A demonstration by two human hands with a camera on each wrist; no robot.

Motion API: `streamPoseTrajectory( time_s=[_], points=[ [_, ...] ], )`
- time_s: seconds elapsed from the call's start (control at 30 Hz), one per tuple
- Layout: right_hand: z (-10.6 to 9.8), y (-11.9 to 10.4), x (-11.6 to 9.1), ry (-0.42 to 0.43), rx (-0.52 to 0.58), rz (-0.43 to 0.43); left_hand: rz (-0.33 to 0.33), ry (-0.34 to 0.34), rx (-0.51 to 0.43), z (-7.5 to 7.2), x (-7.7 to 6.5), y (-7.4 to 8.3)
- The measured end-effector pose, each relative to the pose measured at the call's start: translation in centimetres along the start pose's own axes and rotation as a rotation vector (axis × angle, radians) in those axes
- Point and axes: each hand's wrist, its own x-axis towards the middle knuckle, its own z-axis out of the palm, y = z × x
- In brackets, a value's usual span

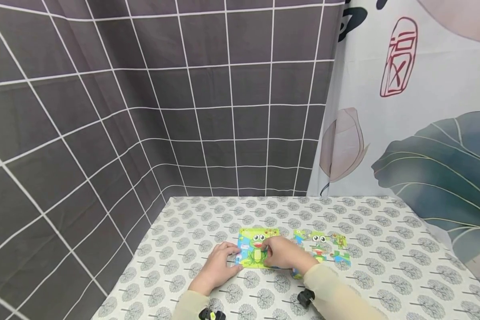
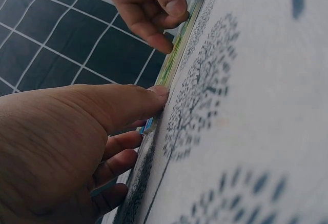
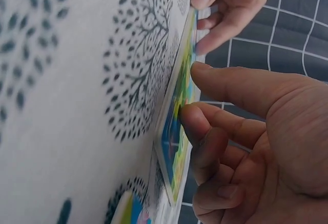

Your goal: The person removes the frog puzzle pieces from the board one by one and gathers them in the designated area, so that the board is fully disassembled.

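A flat frog jigsaw puzzle (image 1: 246,260), green and yellow with a blue left side, lies on the table with its picture up. At its left edge rests my left hand (image 1: 217,268), thumb at the near left corner and fingers along the side. My right hand (image 1: 284,253) is over the puzzle's right part and hides it. In the right wrist view the index fingertip (image 3: 190,115) touches the puzzle's face. The thumb lies a small gap away, with nothing showing between them, and the other fingers are loosely curled.
Right of the puzzle lie several loose frog pieces, among them one with eyes (image 1: 318,239), a blue-green one (image 1: 341,258) and a yellow-green one (image 1: 340,241). Another piece (image 1: 297,274) peeks from under the right wrist. A tree-print cloth (image 1: 384,275) covers the table; a checked curtain (image 1: 248,124) hangs behind.
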Motion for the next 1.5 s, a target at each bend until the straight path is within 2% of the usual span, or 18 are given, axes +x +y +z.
streamPoseTrajectory(
  time_s=[0.57,0.93,1.5],
  points=[
    [0.54,-0.74,0.36,0.006,-0.001,0.058,0.004,0.000,0.000,-0.14,-0.01,0.17],
    [0.58,-0.59,0.39,0.000,0.033,0.068,-0.004,-0.006,0.006,-0.15,0.03,0.21],
    [0.72,-0.64,0.44,0.002,0.015,0.071,0.001,-0.001,-0.002,-0.17,-0.07,0.29]
  ],
)
